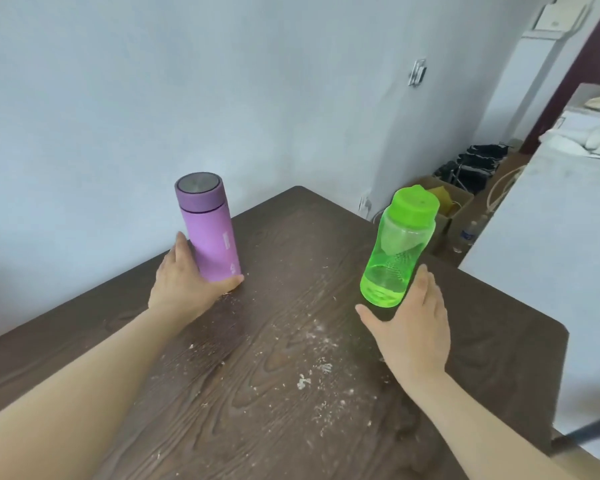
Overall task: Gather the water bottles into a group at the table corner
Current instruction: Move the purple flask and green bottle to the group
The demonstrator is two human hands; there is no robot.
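Bottles, two of them, stand on the dark wood-grain table (291,393) in the head view, well apart from each other. Taking the table's far corner (297,188) as the landmark: the purple bottle (210,237) stands left of and nearer than that corner, close to the table's left edge, upright with a slight lean, its metal-topped lid on. The left hand (184,282) is wrapped round its lower part, thumb under the base side, fingers hidden behind it, so the grasp is closed on that bottle. The green bottle (395,251), clear plastic with a green cap, stands right of and nearer than the corner. The right hand (413,327) is spread wide just behind its base, thumb out to the left, index finger touching its side. Pale crumbs (305,379) are scattered on the table nearer than both bottles.
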